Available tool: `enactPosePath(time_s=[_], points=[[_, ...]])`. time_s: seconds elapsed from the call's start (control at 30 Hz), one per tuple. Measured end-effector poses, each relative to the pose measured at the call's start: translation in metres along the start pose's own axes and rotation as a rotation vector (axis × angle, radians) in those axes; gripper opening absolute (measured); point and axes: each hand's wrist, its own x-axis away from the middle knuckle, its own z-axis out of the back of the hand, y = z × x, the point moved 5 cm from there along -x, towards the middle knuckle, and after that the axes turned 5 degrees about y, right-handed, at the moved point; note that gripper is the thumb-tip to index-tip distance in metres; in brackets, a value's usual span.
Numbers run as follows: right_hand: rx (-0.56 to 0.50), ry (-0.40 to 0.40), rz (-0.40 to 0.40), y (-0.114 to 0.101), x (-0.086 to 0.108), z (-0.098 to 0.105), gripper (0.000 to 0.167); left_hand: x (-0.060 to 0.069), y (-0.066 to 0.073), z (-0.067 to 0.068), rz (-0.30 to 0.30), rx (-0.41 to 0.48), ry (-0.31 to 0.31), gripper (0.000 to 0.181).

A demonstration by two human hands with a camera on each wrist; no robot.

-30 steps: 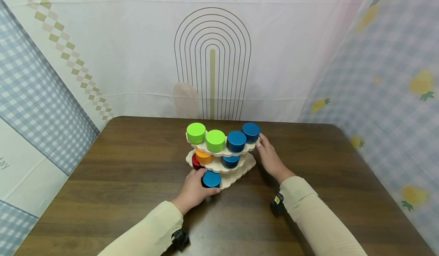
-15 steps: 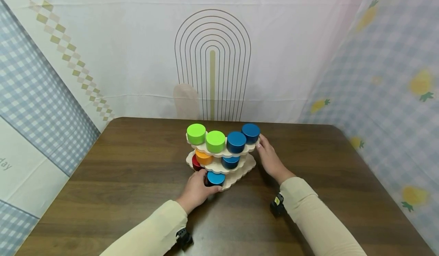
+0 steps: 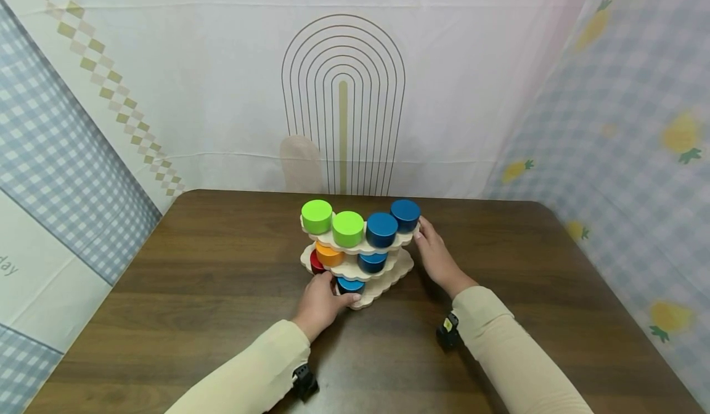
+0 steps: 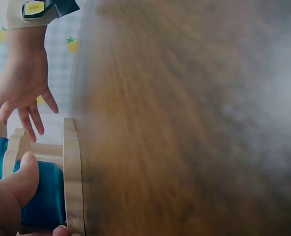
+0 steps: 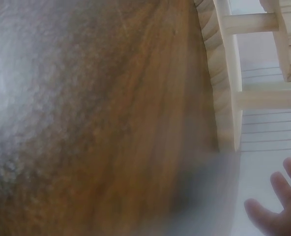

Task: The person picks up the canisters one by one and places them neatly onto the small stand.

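Observation:
A three-tier wooden stand with scalloped edges (image 3: 388, 281) stands near the table's middle, carrying coloured cylinders. My left hand (image 3: 318, 306) grips a blue cylinder (image 3: 351, 284) at the front of the bottom tier; in the left wrist view the thumb lies across this blue cylinder (image 4: 48, 196), close against the bottom board. My right hand (image 3: 438, 260) holds the right end of the top tier with thumb and forefinger, the other fingers (image 5: 283, 189) spread beside the stand. Two green cylinders (image 3: 347, 228) and two dark blue cylinders (image 3: 381, 229) sit on the top tier.
Lower down, an orange cylinder (image 3: 330, 254) and another blue cylinder (image 3: 372, 262) stand on the middle tier. A red cylinder (image 3: 317, 263) shows partly at the bottom left. The brown wooden table (image 3: 211, 266) backs onto a printed cloth (image 3: 238, 93).
My left hand has slid the blue cylinder rightward and inward along the bottom tier, partly under the middle one. The right hand and the stand have stayed put.

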Motion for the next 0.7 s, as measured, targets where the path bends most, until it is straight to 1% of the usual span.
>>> enactPosePath(time_s=[0.13,0.23,0.3,0.4,0.5,0.57,0.63,0.7], points=[[0.016,0.014,0.001,0.0,0.0,0.0,0.051,0.0,0.0,0.001,-0.008,0.0,0.006,0.052],[0.035,0.022,0.001,-0.001,0.0,0.001,0.052,0.001,0.0,0.004,-0.013,0.002,-0.002,0.046],[0.049,0.028,-0.007,-0.002,0.0,0.003,0.052,0.002,-0.001,0.007,-0.018,0.004,-0.01,0.043],[0.075,0.033,-0.024,-0.003,0.001,0.006,0.052,0.005,-0.003,0.014,-0.018,-0.01,-0.019,0.043],[0.078,0.03,-0.034,-0.003,0.004,0.009,0.054,0.008,-0.006,0.027,-0.027,-0.038,-0.008,0.047],[0.079,0.024,-0.033,-0.005,0.006,0.012,0.056,0.01,-0.009,0.039,-0.024,-0.064,0.009,0.048],[0.097,0.017,-0.037,-0.006,0.009,0.016,0.058,0.01,-0.013,0.053,-0.016,-0.086,0.035,0.048],[0.141,0.008,-0.044,-0.008,0.013,0.021,0.061,0.01,-0.018,0.067,-0.015,-0.103,0.071,0.049]])
